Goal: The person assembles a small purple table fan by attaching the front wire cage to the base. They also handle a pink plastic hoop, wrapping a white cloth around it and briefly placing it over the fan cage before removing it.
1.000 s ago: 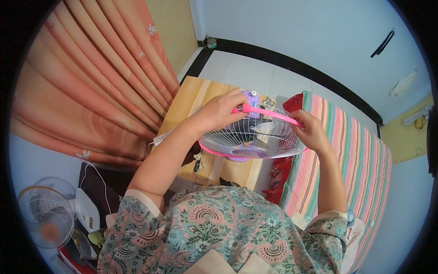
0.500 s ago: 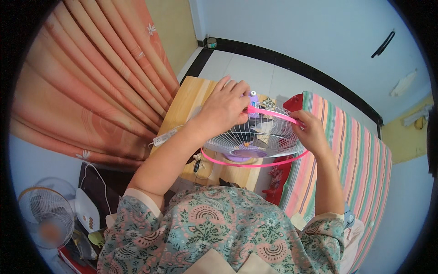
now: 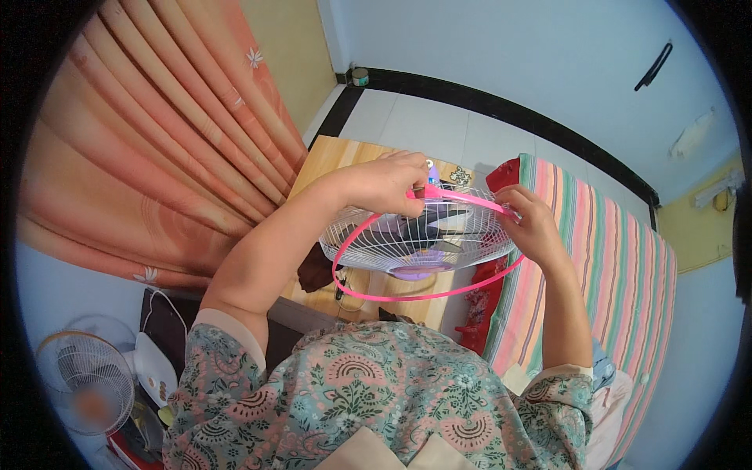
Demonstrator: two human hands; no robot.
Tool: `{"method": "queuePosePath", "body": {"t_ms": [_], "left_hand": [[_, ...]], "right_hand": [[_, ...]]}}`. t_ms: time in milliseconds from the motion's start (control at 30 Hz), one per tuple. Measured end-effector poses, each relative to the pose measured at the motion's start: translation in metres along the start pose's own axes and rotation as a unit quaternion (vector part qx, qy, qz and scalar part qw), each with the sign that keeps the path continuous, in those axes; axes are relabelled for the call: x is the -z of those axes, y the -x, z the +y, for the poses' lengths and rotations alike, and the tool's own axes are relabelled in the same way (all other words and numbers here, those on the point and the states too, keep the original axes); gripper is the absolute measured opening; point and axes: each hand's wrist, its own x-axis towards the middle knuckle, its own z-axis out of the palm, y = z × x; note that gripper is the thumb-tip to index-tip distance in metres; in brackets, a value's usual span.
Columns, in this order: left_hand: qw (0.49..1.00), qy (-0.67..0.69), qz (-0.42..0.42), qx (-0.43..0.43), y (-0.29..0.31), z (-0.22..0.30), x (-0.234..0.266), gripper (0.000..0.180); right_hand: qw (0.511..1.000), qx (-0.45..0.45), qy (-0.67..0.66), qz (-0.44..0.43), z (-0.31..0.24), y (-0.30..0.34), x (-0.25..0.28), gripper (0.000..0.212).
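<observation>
A fan with a white wire grille (image 3: 442, 241) and a purple hub stands on the wooden table in front of me. Around its front rim hangs a pink plastic ring (image 3: 392, 298); its top lies against the grille's upper edge, while its lower part loops toward me, apart from the wires. My left hand (image 3: 389, 185) grips the ring at the top, beside a thicker pink joint. At the upper right, my right hand (image 3: 530, 222) pinches the same ring between thumb and fingers. The fan's purple body (image 3: 432, 172) shows partly behind the grille.
The wooden table (image 3: 345, 155) carries a black-handled item (image 3: 339, 290). Close on the right is a bed with a striped cover (image 3: 603, 274). An orange curtain (image 3: 149, 157) hangs at the left, and another fan (image 3: 86, 384) stands at the lower left.
The ring's lower part has swung down and left, away from the grille. My left hand has turned, its fingers now folded over the ring. My right hand keeps its hold.
</observation>
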Motion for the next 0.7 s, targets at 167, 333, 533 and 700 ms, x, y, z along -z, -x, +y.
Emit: {"method": "queuePosePath", "body": {"t_ms": [167, 333, 533, 700], "left_hand": [[0.998, 0.015, 0.056, -0.015, 0.0, 0.003, -0.003, 0.027], [0.997, 0.007, 0.078, 0.0, -0.002, 0.007, -0.009, 0.026], [0.995, 0.04, 0.087, 0.015, 0.0, 0.016, -0.013, 0.021], [0.995, 0.001, 0.095, -0.041, 0.007, 0.01, -0.014, 0.015]], "right_hand": [[0.994, 0.021, 0.102, 0.044, -0.004, 0.004, -0.008, 0.022], [0.989, 0.031, 0.117, 0.09, -0.001, 0.012, -0.011, 0.025], [0.981, 0.034, -0.077, 0.173, 0.027, 0.048, -0.031, 0.042], [0.842, -0.217, -0.331, 0.365, 0.088, 0.12, -0.107, 0.048]]}}
